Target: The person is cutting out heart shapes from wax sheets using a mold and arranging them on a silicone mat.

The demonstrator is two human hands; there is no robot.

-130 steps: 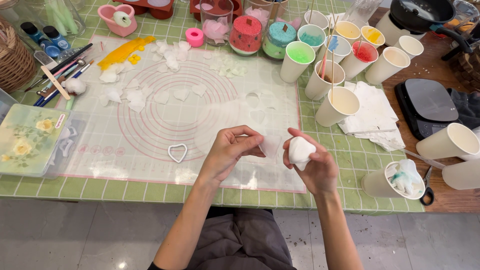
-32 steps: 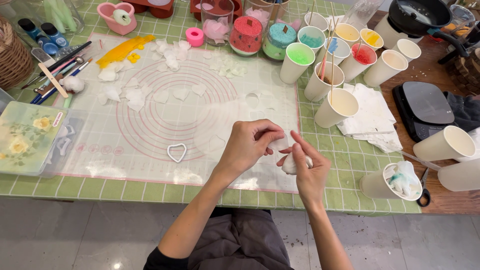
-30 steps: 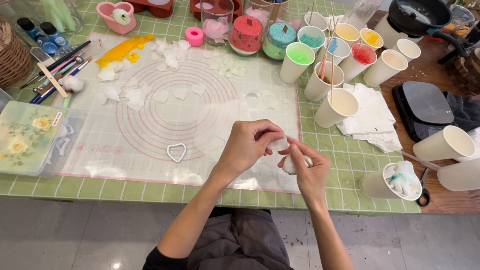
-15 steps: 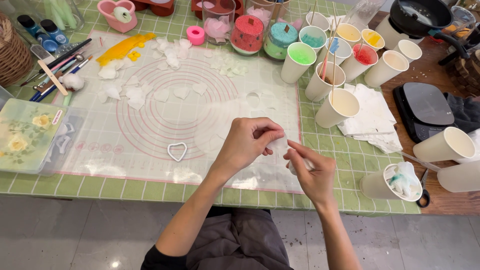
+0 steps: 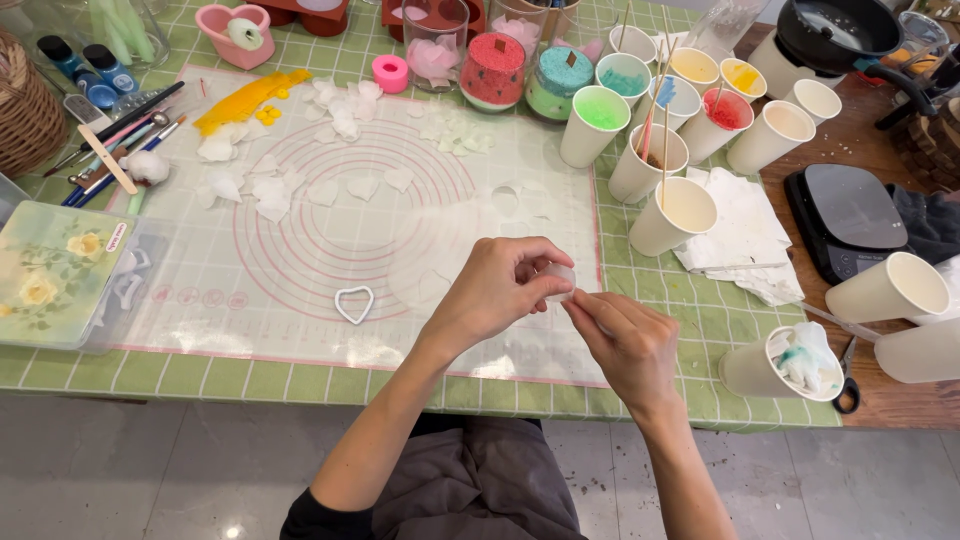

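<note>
The table [image 5: 300, 385], under a green checked cloth, carries a large white mat [image 5: 330, 230] with red rings, and white petals [image 5: 270, 190] lie scattered over the mat's far half. To the right stand paper cups [image 5: 680, 215] of coloured wax, some with sticks in them, beside a black scale [image 5: 850, 220] and crumpled tissues [image 5: 745, 235]; a flowered box [image 5: 55, 275] sits at the left edge. Near the mat's front edge lies a heart cutter [image 5: 353, 304], well apart from the hands. Both hands meet above the front of the mat: the left hand [image 5: 495, 290] curls over a small white piece [image 5: 560, 280], its grip pinching it between thumb and fingertips, while the right hand [image 5: 630, 340] comes up from below with its fingertips closed on the same piece. The piece is held in the air, just off the mat, between the two hands. It looks soft and thin, so too hard a pinch would likely crease or tear it, and a loosened hold would drop it onto the mat or over the table's near edge. A wide elbow swing to the right could tip the cup [image 5: 780, 360] holding stained tissue, which stands near the right forearm.
</note>
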